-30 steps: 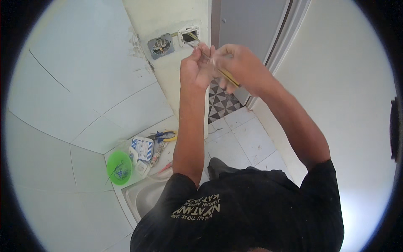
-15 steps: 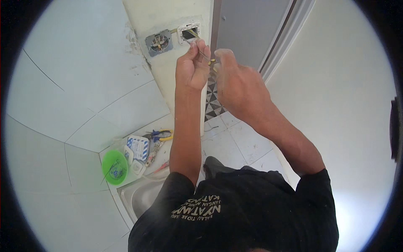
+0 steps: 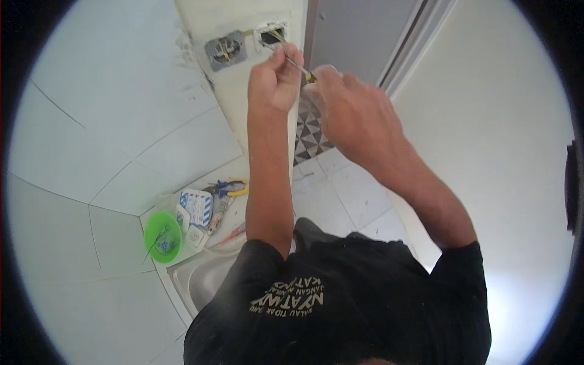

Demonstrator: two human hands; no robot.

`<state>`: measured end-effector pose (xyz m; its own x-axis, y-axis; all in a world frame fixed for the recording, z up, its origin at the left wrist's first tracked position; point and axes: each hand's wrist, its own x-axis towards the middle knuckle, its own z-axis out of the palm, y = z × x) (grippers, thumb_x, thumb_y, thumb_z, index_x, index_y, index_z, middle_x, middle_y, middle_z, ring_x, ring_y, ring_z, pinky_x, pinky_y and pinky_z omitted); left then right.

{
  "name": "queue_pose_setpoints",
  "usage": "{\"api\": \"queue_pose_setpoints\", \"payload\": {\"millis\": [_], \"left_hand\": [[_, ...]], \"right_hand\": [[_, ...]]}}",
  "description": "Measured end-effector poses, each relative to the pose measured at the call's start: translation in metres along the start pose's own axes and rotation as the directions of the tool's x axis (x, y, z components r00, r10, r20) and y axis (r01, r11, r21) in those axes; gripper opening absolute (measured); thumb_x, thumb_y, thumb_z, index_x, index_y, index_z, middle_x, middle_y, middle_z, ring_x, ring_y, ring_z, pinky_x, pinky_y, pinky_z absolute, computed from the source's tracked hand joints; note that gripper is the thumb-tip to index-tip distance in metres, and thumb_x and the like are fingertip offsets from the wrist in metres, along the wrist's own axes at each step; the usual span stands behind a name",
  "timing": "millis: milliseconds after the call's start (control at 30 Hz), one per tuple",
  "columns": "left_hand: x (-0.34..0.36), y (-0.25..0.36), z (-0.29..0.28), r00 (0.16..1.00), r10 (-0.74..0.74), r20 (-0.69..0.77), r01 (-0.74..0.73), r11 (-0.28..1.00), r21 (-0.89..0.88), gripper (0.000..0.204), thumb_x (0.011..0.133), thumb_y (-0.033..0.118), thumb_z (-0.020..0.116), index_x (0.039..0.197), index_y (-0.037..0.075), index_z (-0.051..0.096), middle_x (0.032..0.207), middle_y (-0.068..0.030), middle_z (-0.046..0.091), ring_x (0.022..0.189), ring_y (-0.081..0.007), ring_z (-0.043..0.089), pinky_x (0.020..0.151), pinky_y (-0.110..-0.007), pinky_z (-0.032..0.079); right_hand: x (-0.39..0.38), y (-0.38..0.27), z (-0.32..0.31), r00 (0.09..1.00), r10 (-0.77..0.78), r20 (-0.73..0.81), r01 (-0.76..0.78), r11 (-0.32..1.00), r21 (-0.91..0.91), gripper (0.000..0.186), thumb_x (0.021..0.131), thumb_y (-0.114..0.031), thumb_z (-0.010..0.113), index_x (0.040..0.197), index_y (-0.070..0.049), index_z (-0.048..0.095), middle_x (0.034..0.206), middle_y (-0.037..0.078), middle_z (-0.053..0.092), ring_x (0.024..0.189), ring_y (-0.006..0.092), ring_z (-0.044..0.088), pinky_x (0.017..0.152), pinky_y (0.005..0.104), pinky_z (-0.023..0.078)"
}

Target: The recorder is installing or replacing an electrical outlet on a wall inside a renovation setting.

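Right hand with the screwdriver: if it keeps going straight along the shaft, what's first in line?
Likely the open wall box. The right hand aims the screwdriver up-left past the left hand, whose fingers sit beside the shaft; depth is unclear.

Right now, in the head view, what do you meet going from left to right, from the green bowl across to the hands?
Round green plastic bowl → white and blue carton → grey open wall box → left hand → right hand, gripping a thin screwdriver.
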<state>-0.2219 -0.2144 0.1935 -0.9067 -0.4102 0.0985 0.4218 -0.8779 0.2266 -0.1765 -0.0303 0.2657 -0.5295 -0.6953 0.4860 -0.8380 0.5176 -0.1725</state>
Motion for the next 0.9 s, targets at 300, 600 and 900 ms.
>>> {"api": "queue_pose_setpoints", "payload": {"millis": [300,600,900], "left_hand": [[0.001,0.004,0.007,0.998,0.023,-0.06,-0.024,0.999,-0.026,0.008,0.094,0.004,0.06,0.098,-0.003,0.06,0.089,-0.0141,0.067,0.082,-0.0223,0.068,0.083,-0.037,0.06],[-0.001,0.001,0.009,0.995,0.057,-0.084,-0.056,0.998,0.013,0.007,0.094,0.004,0.06,0.097,-0.003,0.06,0.089,-0.0134,0.067,0.082,-0.0217,0.068,0.084,-0.037,0.059],[0.011,0.0,-0.002,0.993,0.075,-0.09,-0.07,0.996,0.056,0.008,0.097,0.007,0.056,0.1,0.0,0.058,0.09,-0.0136,0.067,0.084,-0.0224,0.069,0.085,-0.038,0.059]], "right_hand": [[-0.003,-0.003,-0.009,0.998,-0.048,-0.031,0.047,0.999,-0.02,0.019,0.085,-0.006,0.059,0.098,0.006,0.053,0.095,0.025,0.057,0.084,0.0363,0.063,0.065,0.0416,0.056],[-0.012,0.013,0.0,0.829,-0.444,-0.341,0.417,0.896,-0.152,0.013,0.088,-0.01,0.058,0.093,0.0,0.05,0.078,0.022,0.06,0.067,0.0388,0.064,0.056,0.0458,0.053],[-0.01,0.024,0.006,0.881,-0.371,-0.295,0.35,0.929,-0.122,0.02,0.087,-0.014,0.06,0.095,0.003,0.055,0.083,0.022,0.062,0.069,0.0397,0.065,0.06,0.0427,0.056]]}}
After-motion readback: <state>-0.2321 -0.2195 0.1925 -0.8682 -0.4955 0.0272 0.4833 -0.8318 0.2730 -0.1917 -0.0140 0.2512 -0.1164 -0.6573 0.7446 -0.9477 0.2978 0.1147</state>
